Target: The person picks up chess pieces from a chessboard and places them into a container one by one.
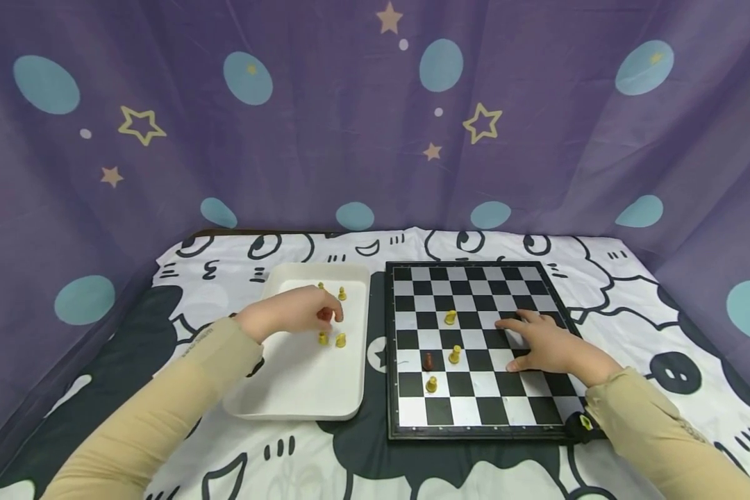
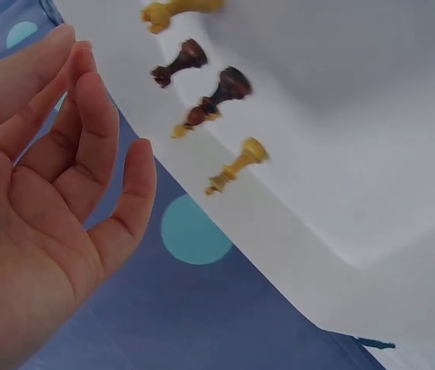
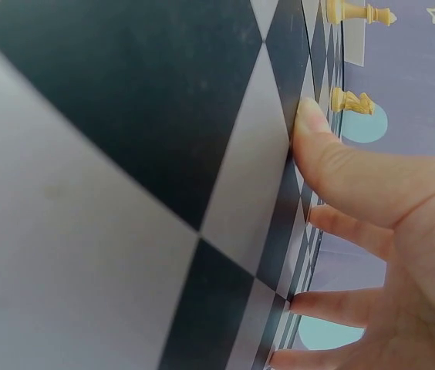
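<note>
Head view: left hand (image 1: 295, 310), loosely bent, gripping nothing visible, hovers by turned chess pieces (image 1: 341, 340) at the smooth tray's (image 1: 300, 389) two o'clock, bare toward six; right hand (image 1: 546, 344), fingers apart, touches the checkered chessboard (image 1: 439, 411) at three.

1. The head view looks forward and down from above, over the tray (image 1: 300, 389), board (image 1: 481, 340) and curtain (image 1: 350, 139).
2. The left wrist view, close and tilted, looks past the left hand (image 2: 55, 193) at the tray, shared with the head view.
3. The right wrist view skims the board sideways, very near and perhaps unfocused; the head view shares that board.
</note>
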The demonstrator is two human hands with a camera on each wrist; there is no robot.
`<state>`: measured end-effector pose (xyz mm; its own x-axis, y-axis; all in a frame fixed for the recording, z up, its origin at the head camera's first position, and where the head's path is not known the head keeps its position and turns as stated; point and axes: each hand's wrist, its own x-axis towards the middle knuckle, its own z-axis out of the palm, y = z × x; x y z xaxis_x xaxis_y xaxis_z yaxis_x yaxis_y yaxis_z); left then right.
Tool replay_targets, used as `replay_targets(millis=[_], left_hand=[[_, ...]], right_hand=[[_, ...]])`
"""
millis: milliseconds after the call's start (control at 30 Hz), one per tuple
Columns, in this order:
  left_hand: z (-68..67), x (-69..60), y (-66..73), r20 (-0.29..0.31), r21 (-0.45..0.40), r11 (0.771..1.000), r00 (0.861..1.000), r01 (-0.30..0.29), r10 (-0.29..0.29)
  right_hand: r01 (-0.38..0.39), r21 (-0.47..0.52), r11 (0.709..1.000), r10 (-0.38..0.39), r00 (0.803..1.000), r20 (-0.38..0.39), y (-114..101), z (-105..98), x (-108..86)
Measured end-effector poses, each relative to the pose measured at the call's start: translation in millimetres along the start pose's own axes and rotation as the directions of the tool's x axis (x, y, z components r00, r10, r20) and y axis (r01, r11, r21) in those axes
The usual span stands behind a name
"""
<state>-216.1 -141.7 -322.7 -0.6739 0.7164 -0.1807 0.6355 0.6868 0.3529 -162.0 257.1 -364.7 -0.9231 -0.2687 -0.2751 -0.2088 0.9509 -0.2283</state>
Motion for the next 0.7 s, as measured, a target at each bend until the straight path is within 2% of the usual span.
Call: replay_targets(millis=[267,500,700], left_hand=[[0.3,10.3,12.4,-0.017,0.016,0.999,0.999,-0.033,0.033],[-3.0,20.1,30.1,-0.012,0.009,0.999,0.999,-0.032,0.033],[-4.7,30.4,46.6,-0.004,0.011,0.997,0.997,-0.075,0.075]], right_hand=[[0.003,-0.003,1.0,-0.003,1.0,-0.002,0,-1,-0.5],[0.013,0.006,1.0,-0.013,1.0,-0.009,1,0,-0.9],[0.021,0.013,1.0,-0.021,1.0,-0.016,1,0,-2.0]])
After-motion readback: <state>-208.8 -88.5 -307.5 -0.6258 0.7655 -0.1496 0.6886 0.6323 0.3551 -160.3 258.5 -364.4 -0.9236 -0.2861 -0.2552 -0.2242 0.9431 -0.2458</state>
